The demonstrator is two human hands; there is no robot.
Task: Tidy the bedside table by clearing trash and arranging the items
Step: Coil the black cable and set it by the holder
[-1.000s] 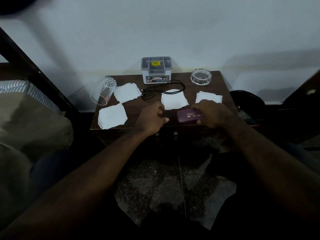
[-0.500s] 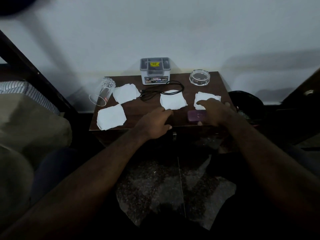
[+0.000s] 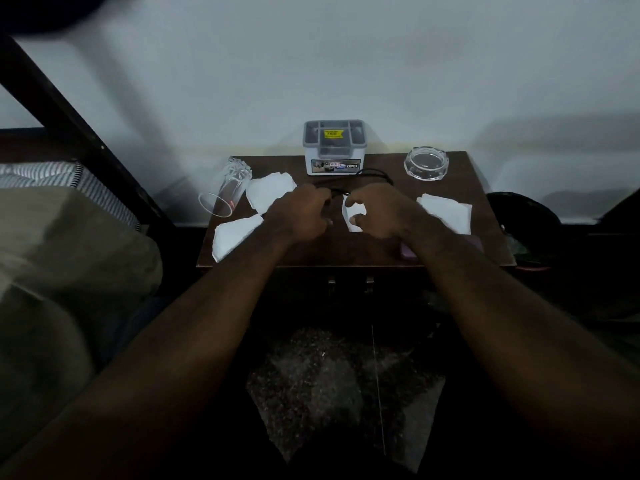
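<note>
Both grips pinching thin black cable [image 3: 375, 175] at centre of dark wooden surface [image 3: 367, 249]: left hand [image 3: 299, 211], right hand [image 3: 379, 213]. White paper napkins [image 3: 446, 211] scattered alongside; clear glass tumbler [image 3: 225, 188] on its side at left edge.

left hand [image 3: 299, 214] bare | right hand [image 3: 382, 213] bare | forearms unsleeved

Both hands [image 3: 346, 213] meet at the black cable [image 3: 375, 174] mid-table.
</note>
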